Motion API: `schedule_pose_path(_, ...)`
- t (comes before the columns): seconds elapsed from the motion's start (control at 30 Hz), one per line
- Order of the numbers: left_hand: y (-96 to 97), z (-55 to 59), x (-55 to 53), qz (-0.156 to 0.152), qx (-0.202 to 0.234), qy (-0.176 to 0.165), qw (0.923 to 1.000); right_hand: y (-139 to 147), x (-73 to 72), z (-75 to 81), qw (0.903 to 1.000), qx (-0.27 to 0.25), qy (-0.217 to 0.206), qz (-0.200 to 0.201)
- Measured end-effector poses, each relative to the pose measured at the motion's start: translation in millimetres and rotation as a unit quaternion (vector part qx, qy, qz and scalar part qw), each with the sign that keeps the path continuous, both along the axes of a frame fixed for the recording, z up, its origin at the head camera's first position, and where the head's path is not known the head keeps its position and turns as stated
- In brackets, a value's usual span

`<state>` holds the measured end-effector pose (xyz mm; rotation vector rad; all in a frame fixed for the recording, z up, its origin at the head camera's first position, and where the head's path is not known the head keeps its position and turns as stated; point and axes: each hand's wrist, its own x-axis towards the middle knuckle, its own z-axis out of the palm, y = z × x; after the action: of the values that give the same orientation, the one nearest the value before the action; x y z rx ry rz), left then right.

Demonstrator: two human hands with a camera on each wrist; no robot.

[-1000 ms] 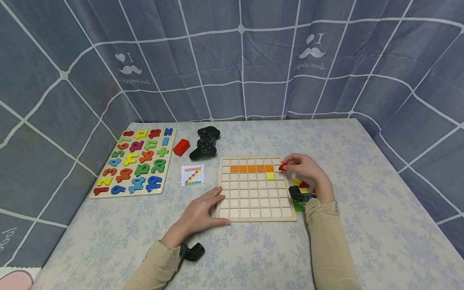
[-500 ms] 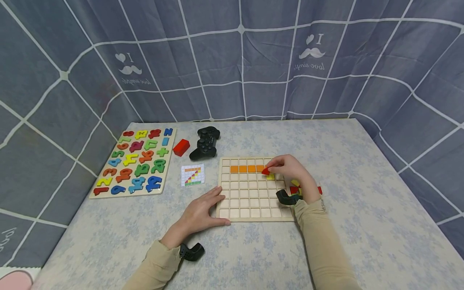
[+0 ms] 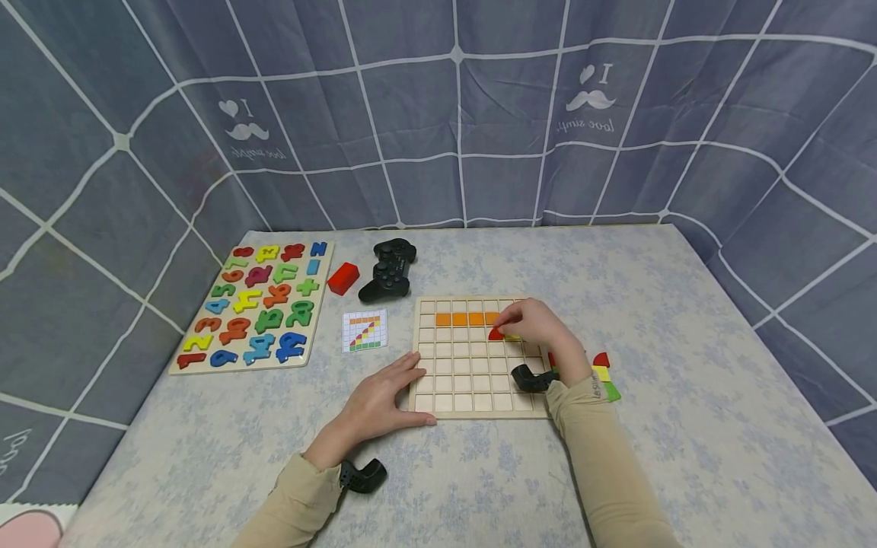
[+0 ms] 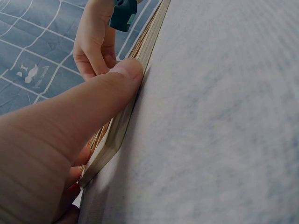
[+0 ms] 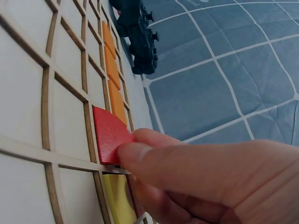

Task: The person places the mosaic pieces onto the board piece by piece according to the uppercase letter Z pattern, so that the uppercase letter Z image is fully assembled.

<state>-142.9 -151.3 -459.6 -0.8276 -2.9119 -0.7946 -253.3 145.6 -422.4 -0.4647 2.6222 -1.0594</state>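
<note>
A wooden grid board [image 3: 460, 367] lies in front of me, with a row of orange tiles [image 3: 460, 320] set in an upper row. My right hand [image 3: 537, 323] pinches a red tile [image 5: 110, 135] with one rounded corner between thumb and fingers. The tile sits at a cell left of a yellow tile [image 5: 117, 198], just below the orange row; whether it lies fully flat cannot be told. My left hand [image 3: 380, 399] rests at the board's near left corner, fingertips on the left edge and thumb [image 4: 127, 70] along the front edge.
Loose red, yellow and green tiles [image 3: 602, 373] lie right of the board, partly hidden by the right wrist. A pattern card [image 3: 365, 332] lies left of it. Farther back are a black game controller [image 3: 389, 271], a red block [image 3: 343, 278] and a number puzzle board [image 3: 253, 312].
My right hand has carried the red tile leftward from the board's right edge and down to the cell left of the yellow tile. My left hand has stayed put.
</note>
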Motion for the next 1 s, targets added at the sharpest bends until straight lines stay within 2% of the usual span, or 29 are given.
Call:
schedule_pose_path(0.17,0.1,0.5,0.4,0.001,0.001,-0.001,1.0000,0.8,1.2,2.2,0.9998,-0.007,0.018,-0.008)
schedule_pose_path(0.43,0.2,0.5,0.3,0.001,0.003,0.002,1.0000,16.7,2.6,16.0,0.9973,-0.050,0.043,-0.035)
schedule_pose_path(0.7,0.1,0.7,0.7,0.002,0.003,-0.005,1.0000,45.2,3.8,24.7,0.9975,-0.045,0.031,-0.045)
schedule_pose_path(1.0,0.2,0.8,-0.2,0.000,0.002,-0.003,1.0000,81.1,5.9,18.0,0.9983,-0.047,0.014,-0.032)
